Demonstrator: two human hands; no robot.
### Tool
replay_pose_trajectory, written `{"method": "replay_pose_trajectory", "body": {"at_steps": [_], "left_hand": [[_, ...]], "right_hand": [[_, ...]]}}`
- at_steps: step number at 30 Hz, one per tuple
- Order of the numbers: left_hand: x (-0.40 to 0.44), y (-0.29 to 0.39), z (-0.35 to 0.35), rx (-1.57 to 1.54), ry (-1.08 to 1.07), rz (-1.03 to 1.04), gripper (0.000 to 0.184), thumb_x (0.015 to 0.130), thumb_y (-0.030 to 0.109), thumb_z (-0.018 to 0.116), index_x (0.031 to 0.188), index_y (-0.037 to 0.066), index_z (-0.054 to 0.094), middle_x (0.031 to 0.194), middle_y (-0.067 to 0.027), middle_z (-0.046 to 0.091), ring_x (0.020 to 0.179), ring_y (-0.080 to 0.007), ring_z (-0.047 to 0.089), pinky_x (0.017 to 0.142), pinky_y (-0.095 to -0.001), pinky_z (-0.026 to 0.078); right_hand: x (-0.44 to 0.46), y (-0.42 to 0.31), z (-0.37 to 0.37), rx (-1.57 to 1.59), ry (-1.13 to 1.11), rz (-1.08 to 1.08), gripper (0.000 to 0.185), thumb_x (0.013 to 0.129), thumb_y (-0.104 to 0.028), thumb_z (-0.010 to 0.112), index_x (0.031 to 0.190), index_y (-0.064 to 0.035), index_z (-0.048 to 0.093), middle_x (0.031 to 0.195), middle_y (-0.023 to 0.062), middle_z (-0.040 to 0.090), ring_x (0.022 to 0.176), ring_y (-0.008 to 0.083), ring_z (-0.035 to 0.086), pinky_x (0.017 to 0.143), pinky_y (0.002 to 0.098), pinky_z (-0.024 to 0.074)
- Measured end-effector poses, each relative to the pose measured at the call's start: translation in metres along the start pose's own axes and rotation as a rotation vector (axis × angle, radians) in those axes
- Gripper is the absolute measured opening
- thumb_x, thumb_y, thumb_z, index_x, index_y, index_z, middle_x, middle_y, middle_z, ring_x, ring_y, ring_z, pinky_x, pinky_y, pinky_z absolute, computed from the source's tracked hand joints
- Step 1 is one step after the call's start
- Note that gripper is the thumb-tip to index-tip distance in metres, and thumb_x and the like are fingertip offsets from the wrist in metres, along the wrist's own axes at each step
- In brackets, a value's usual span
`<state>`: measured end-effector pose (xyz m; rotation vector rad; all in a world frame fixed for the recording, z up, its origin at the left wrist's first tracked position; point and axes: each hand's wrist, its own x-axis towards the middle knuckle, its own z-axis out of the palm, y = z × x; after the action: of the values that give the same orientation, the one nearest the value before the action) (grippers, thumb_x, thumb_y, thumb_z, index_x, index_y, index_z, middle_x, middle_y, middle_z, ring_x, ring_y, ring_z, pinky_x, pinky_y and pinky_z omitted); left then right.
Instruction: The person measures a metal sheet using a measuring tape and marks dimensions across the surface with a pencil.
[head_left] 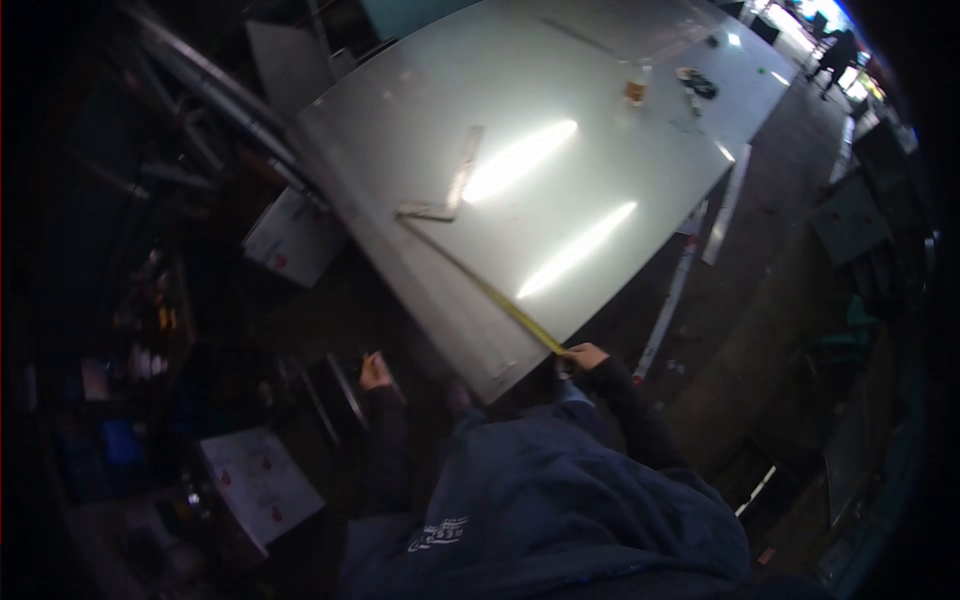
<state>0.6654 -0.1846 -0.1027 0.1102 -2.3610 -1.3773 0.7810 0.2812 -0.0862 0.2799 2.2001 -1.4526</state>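
My right hand [588, 357] grips a tape measure [565, 365] at the near corner of a large sheet-metal panel [390, 120]. Its yellow blade [510, 308] runs out over the sheet toward an L-shaped metal square [432, 211], close to the left edge. Away from the sheet, to the left, my left hand [375, 373] is closed. A small, pale yellowish tip shows at its fingers, too dim to name.
On the far part of the sheet lie a cup-like container with amber contents [635, 92] and a dark coiled item [702, 86]. White boards [262, 480] stand at lower left. Long strips [668, 305] lie on the right. Another person [836, 60] is far off at upper right.
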Motion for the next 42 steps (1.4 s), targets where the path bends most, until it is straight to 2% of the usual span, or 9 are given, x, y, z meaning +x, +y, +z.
{"method": "replay_pose_trajectory", "body": {"at_steps": [3, 5, 9, 11, 22, 25, 30, 32, 42], "left_hand": [[0.051, 0.006, -0.009, 0.037, -0.152, -0.088, 0.021, 0.088, 0.020, 0.058, 0.095, 0.002, 0.065, 0.089, -0.0070, 0.066, 0.083, -0.0147, 0.061, 0.077, -0.0266, 0.046], [0.082, 0.006, -0.012, 0.111, -0.227, 0.041, 0.021, 0.086, 0.025, 0.059, 0.092, 0.006, 0.066, 0.084, -0.0123, 0.065, 0.077, -0.0246, 0.065, 0.070, -0.0321, 0.049], [0.133, 0.018, -0.001, 0.130, -0.364, 0.143, 0.019, 0.083, 0.026, 0.061, 0.088, 0.008, 0.066, 0.077, -0.0128, 0.061, 0.073, -0.0313, 0.063, 0.064, -0.0362, 0.048], [0.154, 0.020, 0.019, 0.145, -0.457, 0.215, 0.017, 0.083, 0.023, 0.063, 0.089, 0.008, 0.067, 0.077, -0.0100, 0.063, 0.070, -0.0243, 0.064, 0.064, -0.0316, 0.049], [0.244, 0.099, 0.167, 0.248, -0.612, 0.540, 0.020, 0.080, 0.021, 0.062, 0.096, 0.009, 0.065, 0.089, -0.0136, 0.064, 0.084, -0.0317, 0.062, 0.074, -0.0390, 0.049], [0.285, 0.086, 0.186, 0.188, -0.509, 0.456, 0.022, 0.080, 0.014, 0.058, 0.100, 0.011, 0.064, 0.094, -0.0154, 0.062, 0.091, -0.0332, 0.059, 0.079, -0.0402, 0.048], [0.366, 0.037, 0.185, 0.382, -0.634, 0.505, 0.041, 0.075, 0.001, 0.051, 0.113, 0.013, 0.059, 0.114, -0.0136, 0.056, 0.100, -0.0335, 0.055, 0.084, -0.0408, 0.046], [0.391, 0.006, 0.195, 0.460, -0.661, 0.932, 0.042, 0.076, 0.002, 0.053, 0.116, 0.013, 0.057, 0.119, -0.0129, 0.052, 0.105, -0.0341, 0.051, 0.089, -0.0416, 0.044], [0.415, -0.005, 0.173, 0.171, -0.897, 1.085, 0.033, 0.078, 0.003, 0.056, 0.110, 0.010, 0.056, 0.116, -0.0104, 0.050, 0.105, -0.0318, 0.049, 0.086, -0.0413, 0.041]], "right_hand": [[0.005, 0.008, 0.029, -0.227, 0.064, -0.074, 0.031, 0.085, -0.030, 0.052, 0.092, -0.0043, 0.069, 0.084, 0.0147, 0.067, 0.080, 0.0295, 0.065, 0.075, 0.0372, 0.0503], [-0.006, -0.026, 0.048, -0.173, 0.198, 0.240, 0.032, 0.083, -0.031, 0.053, 0.094, -0.0060, 0.069, 0.086, 0.0162, 0.067, 0.083, 0.0324, 0.064, 0.078, 0.0381, 0.0500], [-0.014, -0.064, 0.083, -0.243, 0.316, 0.308, 0.032, 0.083, -0.030, 0.054, 0.092, -0.0027, 0.068, 0.084, 0.0168, 0.067, 0.081, 0.0294, 0.066, 0.075, 0.0357, 0.0505], [-0.014, -0.069, 0.095, -0.210, 0.362, 0.358, 0.033, 0.083, -0.030, 0.054, 0.092, -0.0024, 0.068, 0.084, 0.0178, 0.067, 0.082, 0.0310, 0.065, 0.076, 0.0360, 0.0504], [-0.044, -0.109, 0.085, -0.069, 0.335, 0.167, 0.031, 0.085, -0.025, 0.050, 0.090, 0.0021, 0.064, 0.076, 0.0195, 0.064, 0.072, 0.0344, 0.063, 0.066, 0.0393, 0.0481], [-0.049, -0.123, 0.078, -0.039, 0.324, 0.139, 0.027, 0.086, -0.020, 0.051, 0.085, 0.0049, 0.061, 0.069, 0.0174, 0.061, 0.062, 0.0258, 0.060, 0.059, 0.0348, 0.0463], [-0.058, -0.126, 0.092, -0.101, 0.420, 0.295, 0.025, 0.084, -0.024, 0.053, 0.088, -0.0014, 0.064, 0.075, 0.0186, 0.063, 0.072, 0.0360, 0.061, 0.065, 0.0404, 0.0479], [-0.057, -0.144, 0.096, -0.124, 0.468, 0.320, 0.024, 0.084, -0.021, 0.053, 0.086, 0.0003, 0.062, 0.072, 0.0187, 0.061, 0.070, 0.0358, 0.060, 0.063, 0.0403, 0.0470], [-0.008, -0.217, 0.143, -0.167, 0.670, 0.487, 0.022, 0.084, -0.021, 0.054, 0.087, -0.0017, 0.063, 0.079, 0.0182, 0.062, 0.077, 0.0371, 0.059, 0.068, 0.0406, 0.0471]]}}
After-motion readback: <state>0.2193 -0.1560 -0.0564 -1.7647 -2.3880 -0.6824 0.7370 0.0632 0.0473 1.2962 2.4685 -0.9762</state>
